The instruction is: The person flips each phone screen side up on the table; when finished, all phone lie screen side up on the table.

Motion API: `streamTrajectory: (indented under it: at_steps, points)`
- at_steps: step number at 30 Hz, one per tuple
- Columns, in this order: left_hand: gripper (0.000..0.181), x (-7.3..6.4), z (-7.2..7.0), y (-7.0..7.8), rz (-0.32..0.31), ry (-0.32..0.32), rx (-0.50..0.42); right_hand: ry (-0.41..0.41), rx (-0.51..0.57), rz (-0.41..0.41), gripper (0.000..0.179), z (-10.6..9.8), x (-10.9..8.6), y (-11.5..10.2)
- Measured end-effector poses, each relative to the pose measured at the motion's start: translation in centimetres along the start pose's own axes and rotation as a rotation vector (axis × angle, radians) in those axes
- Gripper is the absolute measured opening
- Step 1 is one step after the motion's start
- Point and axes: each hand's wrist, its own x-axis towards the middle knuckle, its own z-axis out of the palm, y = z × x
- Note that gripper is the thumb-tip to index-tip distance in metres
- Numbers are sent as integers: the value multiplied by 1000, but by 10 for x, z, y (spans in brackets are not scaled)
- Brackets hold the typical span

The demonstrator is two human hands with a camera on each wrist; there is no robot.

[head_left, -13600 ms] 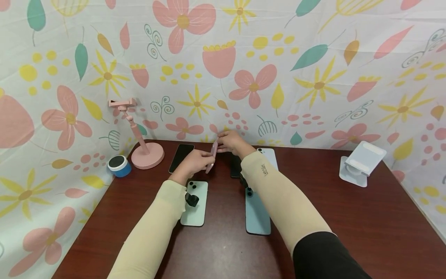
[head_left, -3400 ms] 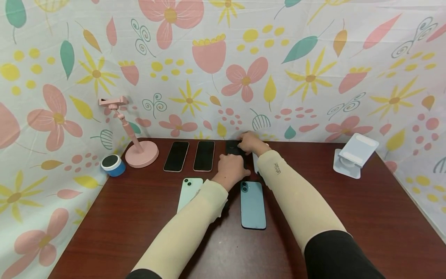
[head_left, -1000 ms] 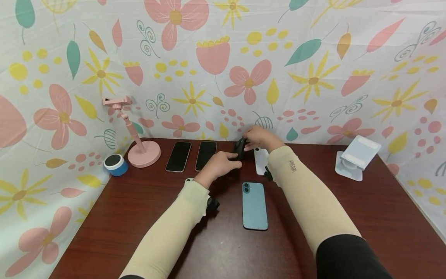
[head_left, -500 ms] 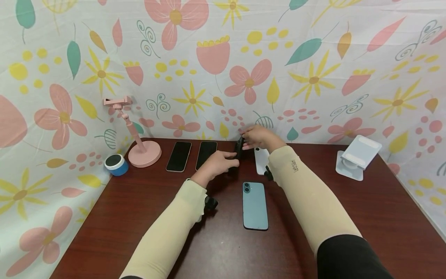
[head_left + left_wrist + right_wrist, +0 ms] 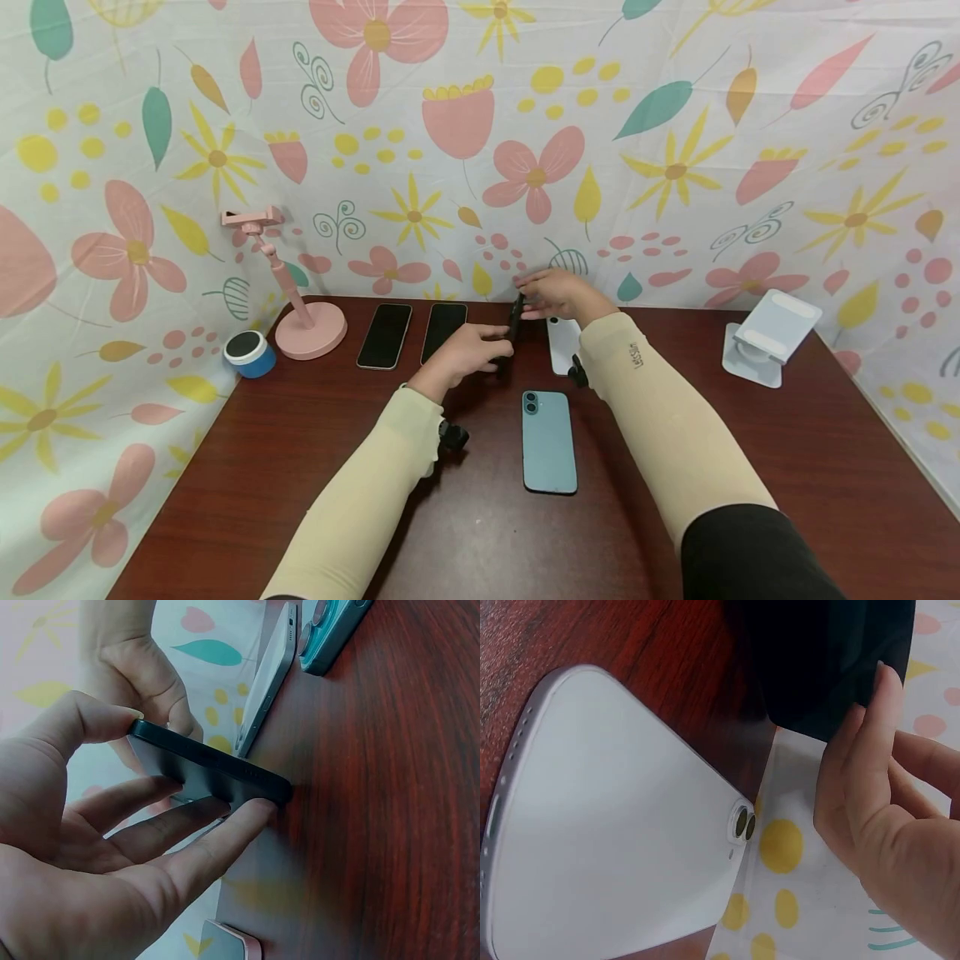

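A black smartphone [image 5: 516, 321] is tipped up on its long edge at the back of the table, held between both hands. My left hand [image 5: 465, 350] grips its near end; in the left wrist view the thumb presses the upper edge of the phone [image 5: 210, 769] and the fingers spread over one face. At the far end, my right hand [image 5: 558, 293] holds the phone; its fingertips lie on the dark face [image 5: 825, 660] in the right wrist view. Close by that hand a white phone [image 5: 564, 343] lies camera side up.
Two phones lie screen up to the left, one [image 5: 385, 336] beside another [image 5: 444, 329]. A blue phone [image 5: 549, 442] lies nearer me. A pink phone stand [image 5: 311, 331], a blue-and-white jar [image 5: 251, 356] and a white folding stand [image 5: 772, 337] are towards the sides.
The pink phone held earlier now lies screen up in the back row. Both hands moved right to the black phone, which went from flat to on edge. Lately it turned slightly more upright.
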Motion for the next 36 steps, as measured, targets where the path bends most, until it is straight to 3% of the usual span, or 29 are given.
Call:
streamTrajectory:
  at_steps: [8,19,36]
  points:
    - [66,-1,0,-1,12,-22,-48,-18,68,4,51,2,3,5]
    - [74,-2,-1,-3,33,-36,-108,-133,74,8,63,3,13,14]
    - [72,-4,0,-3,16,-19,-148,-110,96,4,64,7,14,18]
